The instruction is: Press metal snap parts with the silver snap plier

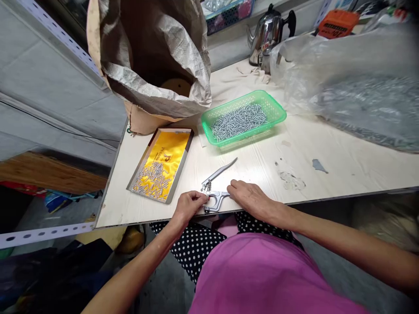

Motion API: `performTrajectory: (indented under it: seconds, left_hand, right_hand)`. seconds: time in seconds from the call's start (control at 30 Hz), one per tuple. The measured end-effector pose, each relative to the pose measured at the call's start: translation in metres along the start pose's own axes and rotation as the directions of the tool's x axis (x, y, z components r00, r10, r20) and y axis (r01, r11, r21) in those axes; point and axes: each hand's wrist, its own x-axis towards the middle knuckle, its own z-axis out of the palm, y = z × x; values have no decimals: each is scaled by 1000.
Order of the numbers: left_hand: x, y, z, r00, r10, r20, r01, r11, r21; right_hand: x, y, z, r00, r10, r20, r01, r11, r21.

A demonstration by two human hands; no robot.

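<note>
A metal plier-like hand tool [216, 185] lies at the near edge of the white table [343, 161], its long handle pointing up and away. My left hand [189, 206] pinches at the tool's head with closed fingers; whatever small thing it holds is too small to make out. My right hand [250, 198] rests on the table at the tool's right side, fingers curled and touching its lower jaw. A yellow-lined shallow box [162, 163] with several small silver parts lies to the left. A green plastic basket [244, 117] full of small silver parts stands behind.
A large open woven sack [153, 61] stands at the back left of the table. A clear plastic bag [353, 87] of metal parts covers the right side. A steel kettle [266, 35] and an orange tool [337, 22] sit at the back.
</note>
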Motion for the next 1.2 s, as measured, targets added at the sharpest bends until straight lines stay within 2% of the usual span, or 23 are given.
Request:
performTrajectory:
  seconds: [0.37,0.67,0.83,1.0,1.2]
  left_hand:
    - [-9,-12,7,996,-2,-93,10,996,86]
    - [0,4,-4,981,-165,106,131,953,272]
    - [-1,6,-3,975,-182,129,147,959,241]
    - [-2,7,-2,974,-202,102,172,954,244]
    - [0,6,-2,976,-195,100,168,958,232]
  right_hand:
    - [0,1,7,1000,22,-22,-22,1000,1]
    - [-2,4,2,999,-24,-41,24,1000,-12]
    - [9,26,-10,988,-79,-133,68,994,-85]
    - [28,39,-18,993,-121,-5,119,986,-112]
    - [32,32,-20,994,-107,-29,102,983,-151]
